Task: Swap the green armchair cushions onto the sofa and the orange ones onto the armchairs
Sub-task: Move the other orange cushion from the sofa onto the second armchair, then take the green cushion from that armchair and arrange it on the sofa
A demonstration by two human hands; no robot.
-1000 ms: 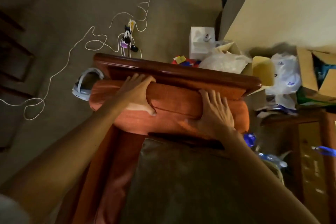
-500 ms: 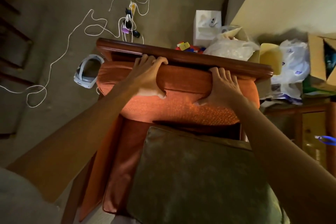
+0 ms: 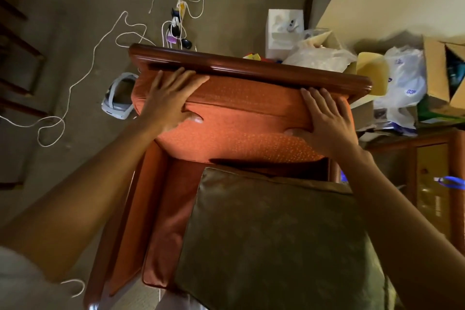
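Note:
An orange back cushion (image 3: 246,131) stands against the armchair's back, its top edge tucked just under the wooden top rail (image 3: 251,65). My left hand (image 3: 171,98) holds the cushion's upper left: fingers lie over its top, thumb dents its front. My right hand (image 3: 324,121) grips the upper right the same way. A green cushion (image 3: 276,234) lies on the seat below, in front of the orange one. More orange upholstery (image 3: 163,221) shows at the chair's left side.
Behind the chair, a white cable (image 3: 83,75), a power strip (image 3: 176,25) and a white headset (image 3: 118,98) lie on the carpet. At the right are a white box (image 3: 284,27), plastic bags (image 3: 402,78), a cardboard box (image 3: 442,70) and a wooden side table (image 3: 432,158).
Both hands stayed on the orange cushion's top edge while it rose closer under the rail. My fingers lie flatter now. More of the green cushion shows below.

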